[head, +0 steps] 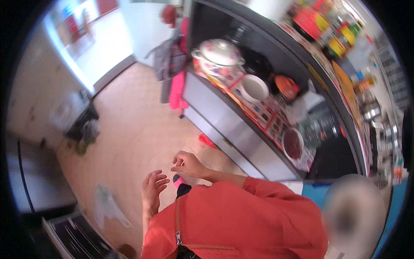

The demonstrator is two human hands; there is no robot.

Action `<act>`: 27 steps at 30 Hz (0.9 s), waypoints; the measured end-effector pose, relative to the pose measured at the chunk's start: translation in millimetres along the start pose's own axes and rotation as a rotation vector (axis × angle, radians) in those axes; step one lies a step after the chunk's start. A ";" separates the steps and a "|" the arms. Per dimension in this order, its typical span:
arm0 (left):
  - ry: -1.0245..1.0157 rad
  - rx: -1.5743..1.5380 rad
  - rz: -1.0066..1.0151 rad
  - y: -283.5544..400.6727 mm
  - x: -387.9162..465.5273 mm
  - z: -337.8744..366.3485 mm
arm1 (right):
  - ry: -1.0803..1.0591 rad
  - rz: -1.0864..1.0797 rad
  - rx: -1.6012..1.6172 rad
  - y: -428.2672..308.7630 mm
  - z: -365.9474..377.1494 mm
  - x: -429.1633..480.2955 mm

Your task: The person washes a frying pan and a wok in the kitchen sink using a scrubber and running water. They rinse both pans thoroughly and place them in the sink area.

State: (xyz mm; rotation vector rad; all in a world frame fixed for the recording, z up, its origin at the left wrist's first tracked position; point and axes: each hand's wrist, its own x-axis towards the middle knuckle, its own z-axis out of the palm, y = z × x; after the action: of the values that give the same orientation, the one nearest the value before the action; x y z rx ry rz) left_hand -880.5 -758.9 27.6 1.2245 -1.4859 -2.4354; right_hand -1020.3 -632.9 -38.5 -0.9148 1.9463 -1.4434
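Observation:
My left hand (155, 187) is held over the floor at the lower middle, fingers apart and holding nothing. To its right, my right hand (188, 164) has loosely curled fingers, with a gap to the thumb and nothing visible in it. The two hands do not touch. Below them shows my foot in a pink and dark sock (179, 183). A red top with a zipper (178, 238) covers my arms and body. A crumpled plastic bag (110, 207) lies on the floor left of my left hand.
On the cabinet's open shelf stand a lidded enamel pot (220, 51), a white container (254, 88) and a bowl with reddish contents (292, 143). Bottles (339, 42) crowd the worktop above. A grey bag (168, 58) hangs near the doorway. A dark bin (82, 119) stands left. A blurred patch hides the right side.

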 end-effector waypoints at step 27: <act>1.474 -1.108 0.607 -359.1 -580.6 -203.0 | -1.954 -0.405 0.015 -165.9 588.4 -428.3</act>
State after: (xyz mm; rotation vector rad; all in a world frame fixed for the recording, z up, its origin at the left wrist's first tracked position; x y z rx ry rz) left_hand -226.7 -478.0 54.8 1.2974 0.0199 -0.9287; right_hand -275.2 -676.9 -29.3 -1.6947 0.2417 -0.1413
